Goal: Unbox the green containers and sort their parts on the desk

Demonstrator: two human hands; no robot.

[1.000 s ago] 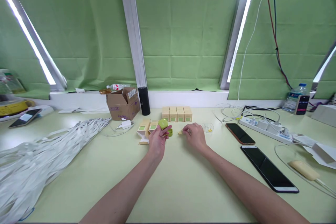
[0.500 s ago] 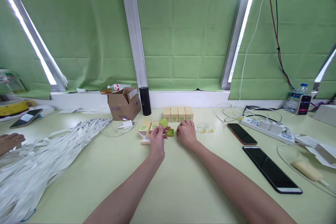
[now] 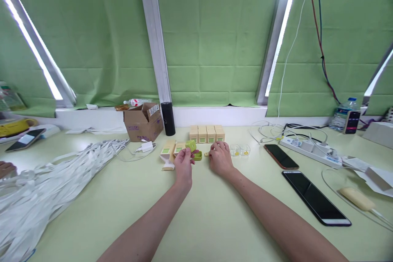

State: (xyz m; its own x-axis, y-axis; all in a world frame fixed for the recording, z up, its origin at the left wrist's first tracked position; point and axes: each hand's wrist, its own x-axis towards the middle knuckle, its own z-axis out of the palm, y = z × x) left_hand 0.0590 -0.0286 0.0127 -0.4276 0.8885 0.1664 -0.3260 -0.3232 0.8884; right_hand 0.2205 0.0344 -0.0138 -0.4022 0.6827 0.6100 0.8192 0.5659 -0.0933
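Observation:
My left hand (image 3: 183, 166) is closed on a small green case (image 3: 190, 145), gripped between thumb and fingers. Right beside those fingertips is an open green tray-like part (image 3: 198, 156); whether it is joined to the case I cannot tell. My right hand (image 3: 220, 158) is low over the table with its fingers bent together, and a tiny yellowish piece (image 3: 206, 154) pokes out at its thumb side. Behind the hands is a row of several small cardboard boxes (image 3: 206, 134) with green labels. An opened box (image 3: 168, 155) lies left of my left hand.
Clear cups (image 3: 240, 150) with yellow bits stand right of my right hand. Farther right are two phones (image 3: 316, 198) and a power strip (image 3: 310, 151). White straps (image 3: 61, 188) cover the left side, near another person's hand (image 3: 6, 169). A carton (image 3: 143, 123) stands behind.
My right hand has shifted slightly, and the yellowish piece now shows beside its thumb. My left hand still holds the green case. The other person's hand has drawn toward the left edge.

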